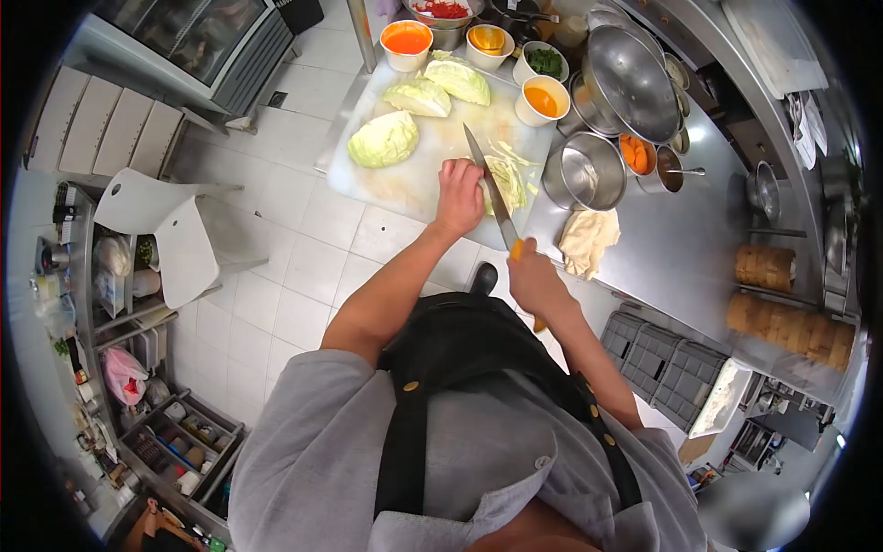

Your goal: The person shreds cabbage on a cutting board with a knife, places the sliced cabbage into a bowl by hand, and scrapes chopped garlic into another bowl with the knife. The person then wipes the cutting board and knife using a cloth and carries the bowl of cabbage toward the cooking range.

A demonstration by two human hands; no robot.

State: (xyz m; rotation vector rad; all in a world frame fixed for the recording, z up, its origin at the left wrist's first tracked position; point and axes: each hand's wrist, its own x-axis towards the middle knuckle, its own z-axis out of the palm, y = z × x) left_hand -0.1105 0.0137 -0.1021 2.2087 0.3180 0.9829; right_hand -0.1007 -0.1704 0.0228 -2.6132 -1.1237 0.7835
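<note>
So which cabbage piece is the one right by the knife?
The cabbage piece on the cutting board's right side, next to the left hand. The other big pieces lie farther off, clear of the knife.

The floor (299,189) has big white square tiles. A fridge (207,46) with a see-through front stands at the top left. Below it, a white chair (189,253) sits beside a packed metal shelf (133,320). Light shines on the silver counter (667,253). Grey crates (658,354) sit near its edge.
</note>
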